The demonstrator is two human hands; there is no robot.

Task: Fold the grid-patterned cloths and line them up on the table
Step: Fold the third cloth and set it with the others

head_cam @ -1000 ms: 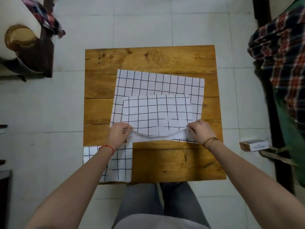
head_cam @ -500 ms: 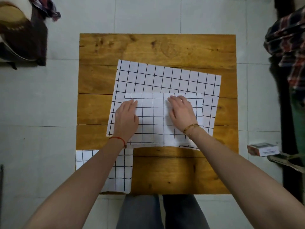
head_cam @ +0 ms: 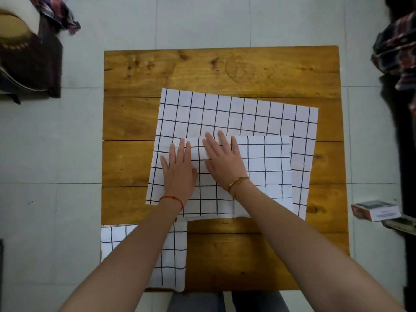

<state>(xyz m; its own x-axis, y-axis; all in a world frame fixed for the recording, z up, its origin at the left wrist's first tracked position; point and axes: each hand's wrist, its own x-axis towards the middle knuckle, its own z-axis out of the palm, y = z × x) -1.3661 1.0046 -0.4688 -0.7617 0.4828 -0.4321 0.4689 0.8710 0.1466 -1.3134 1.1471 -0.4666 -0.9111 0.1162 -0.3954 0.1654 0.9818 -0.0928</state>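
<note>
Left hand (head_cam: 179,171) and right hand (head_cam: 225,162) lie open, palms flat on the folded grid cloth (head_cam: 265,167), gripping nothing, on the tabletop (head_cam: 225,70).

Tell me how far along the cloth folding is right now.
Done: one folded cloth lies at the table's near left corner. In hand: the left hand and right hand press flat on a second cloth, folded at least once. Left: the open cloth beneath it is unfolded, and nothing is lined up yet.
</note>
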